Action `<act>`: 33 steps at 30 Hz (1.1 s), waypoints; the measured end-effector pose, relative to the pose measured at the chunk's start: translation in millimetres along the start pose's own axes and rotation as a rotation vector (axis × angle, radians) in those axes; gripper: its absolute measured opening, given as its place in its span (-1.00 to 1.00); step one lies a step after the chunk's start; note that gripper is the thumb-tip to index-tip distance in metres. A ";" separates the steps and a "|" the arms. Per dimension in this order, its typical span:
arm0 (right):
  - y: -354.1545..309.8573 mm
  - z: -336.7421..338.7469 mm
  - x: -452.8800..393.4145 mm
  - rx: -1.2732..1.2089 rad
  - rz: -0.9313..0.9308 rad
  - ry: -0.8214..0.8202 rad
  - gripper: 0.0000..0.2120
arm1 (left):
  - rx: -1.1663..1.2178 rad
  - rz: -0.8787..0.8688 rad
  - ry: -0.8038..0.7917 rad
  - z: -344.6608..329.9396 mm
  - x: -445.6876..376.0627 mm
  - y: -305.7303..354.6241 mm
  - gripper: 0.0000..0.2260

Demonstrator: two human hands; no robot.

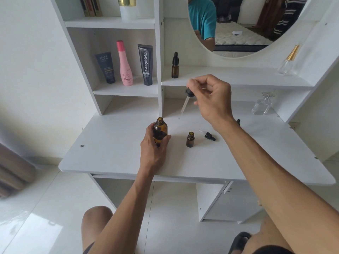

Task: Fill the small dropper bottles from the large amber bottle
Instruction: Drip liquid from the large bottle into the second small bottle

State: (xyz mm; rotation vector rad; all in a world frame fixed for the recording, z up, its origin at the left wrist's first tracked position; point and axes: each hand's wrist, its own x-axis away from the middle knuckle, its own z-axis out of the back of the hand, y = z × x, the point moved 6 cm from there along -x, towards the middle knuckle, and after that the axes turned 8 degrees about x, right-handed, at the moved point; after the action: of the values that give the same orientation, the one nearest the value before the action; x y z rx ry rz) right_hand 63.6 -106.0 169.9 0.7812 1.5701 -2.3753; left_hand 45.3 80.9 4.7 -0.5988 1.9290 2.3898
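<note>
The white dressing table (113, 162) stands against the wall with shelves of toiletry tubes (146, 65) and an oval mirror (247, 24) above; its top is where everything is going on. Standing upright on it, uncapped, is the large amber bottle (160, 132), and the left hand (154, 149) is wrapped round its lower half to steady it. The right hand (211, 96) hovers higher and to the right, pinching the rubber bulb of a dropper (187, 99) whose glass tube slants down and leftward, its tip above and a little right of the big bottle's mouth. A small dropper bottle (190, 139) stands open just right of the large one, with its own dropper cap (210, 136) lying on its side nearby. Another small capped bottle (175, 66) waits on the shelf. I'd guess the pipette goes into the big bottle next, a short drop leftward.
</note>
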 end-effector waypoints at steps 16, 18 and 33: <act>-12.8 -61.0 -0.2 0.009 0.011 -0.129 -0.89 | 0.005 -0.009 -0.004 0.6 0.3 0.7 -0.61; -6.0 -68.7 4.7 0.024 0.013 -0.168 -0.86 | 0.012 -0.010 -0.004 0.5 0.0 0.6 -0.61; 29.6 -90.2 30.5 0.181 -0.018 -0.292 -0.86 | 0.043 -0.009 -0.019 0.1 0.7 1.1 -0.59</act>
State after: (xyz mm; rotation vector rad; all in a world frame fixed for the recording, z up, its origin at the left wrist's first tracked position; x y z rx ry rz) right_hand 79.6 -33.6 103.2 0.4241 1.2664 -2.5319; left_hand 44.4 80.6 5.5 -0.5792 1.9609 2.3337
